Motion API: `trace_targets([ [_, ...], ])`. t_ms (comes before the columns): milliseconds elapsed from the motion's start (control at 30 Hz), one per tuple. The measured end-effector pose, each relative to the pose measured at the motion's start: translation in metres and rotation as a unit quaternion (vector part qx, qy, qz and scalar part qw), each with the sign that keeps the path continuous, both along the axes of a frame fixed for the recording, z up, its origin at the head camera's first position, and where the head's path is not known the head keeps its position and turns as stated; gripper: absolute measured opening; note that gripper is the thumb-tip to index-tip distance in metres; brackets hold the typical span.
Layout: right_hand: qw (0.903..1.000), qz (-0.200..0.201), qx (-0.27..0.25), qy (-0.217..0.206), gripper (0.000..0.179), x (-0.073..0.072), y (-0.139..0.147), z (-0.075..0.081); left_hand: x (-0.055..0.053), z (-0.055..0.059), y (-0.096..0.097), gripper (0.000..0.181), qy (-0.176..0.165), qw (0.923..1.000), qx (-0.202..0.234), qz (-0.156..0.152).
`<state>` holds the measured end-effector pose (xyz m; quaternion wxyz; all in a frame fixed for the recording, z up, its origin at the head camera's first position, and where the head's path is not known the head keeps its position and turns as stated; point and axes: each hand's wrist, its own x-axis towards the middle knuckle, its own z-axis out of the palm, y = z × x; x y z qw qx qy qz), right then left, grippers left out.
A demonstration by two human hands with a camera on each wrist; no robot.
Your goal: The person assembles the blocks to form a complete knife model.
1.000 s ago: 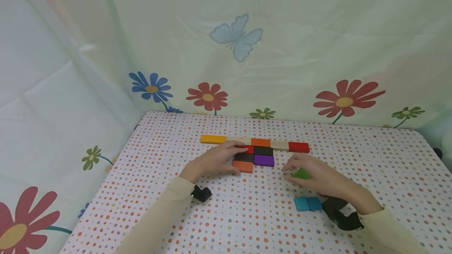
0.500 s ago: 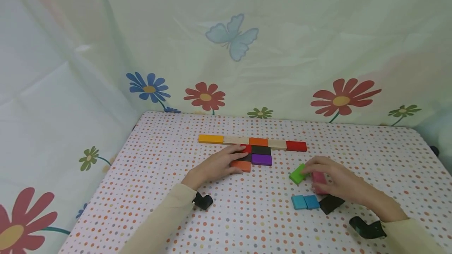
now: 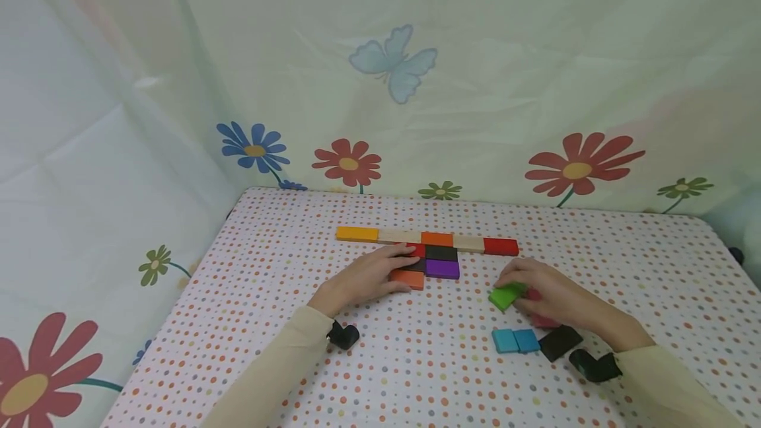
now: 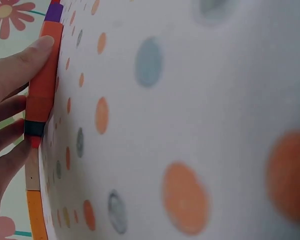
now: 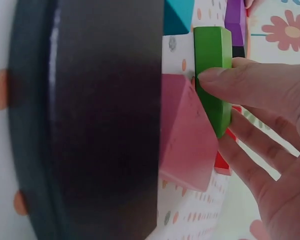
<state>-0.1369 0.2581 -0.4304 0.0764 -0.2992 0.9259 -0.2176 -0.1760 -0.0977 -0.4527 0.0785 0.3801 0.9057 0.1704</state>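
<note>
Fingers [image 5: 246,164] of the right hand [image 3: 553,289] pinch the green block [image 5: 213,47] between them — left hand [image 3: 362,276], fingers spread, touching the orange block [image 3: 410,278].

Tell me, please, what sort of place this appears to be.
Probably a small indoor play corner, judging by the dotted table, the flowered sheet behind it and the colourful blocks laid out.

Soft, even light — faint sheen on the backdrop [image 3: 505,71] — nearest dots [image 4: 292,177] blurred in left wrist view.

Smooth, faintly glossy green block [image 5: 212,52]
</note>
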Motion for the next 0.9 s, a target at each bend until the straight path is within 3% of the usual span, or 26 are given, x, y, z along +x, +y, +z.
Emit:
trace_targets([
  [300,0.9999,0.003,0.005,-0.016,0.033,-0.004,-0.002,0.001,-0.006,0.008,0.002,0.063,0.018,0.9993,-0.032,-0.005],
  [500,0.9995,-0.002,-0.006,-0.031,0.036,-0.003,-0.009,0.004,-0.008,0.004,-0.001,0.064,-0.002,0.9996,-0.028,0.008],
  [900,0.9971,-0.007,-0.073,0.023,0.033,-0.014,-0.065,0.008,-0.012,-0.001,-0.001,0.066,-0.029,0.9995,0.006,0.014],
])
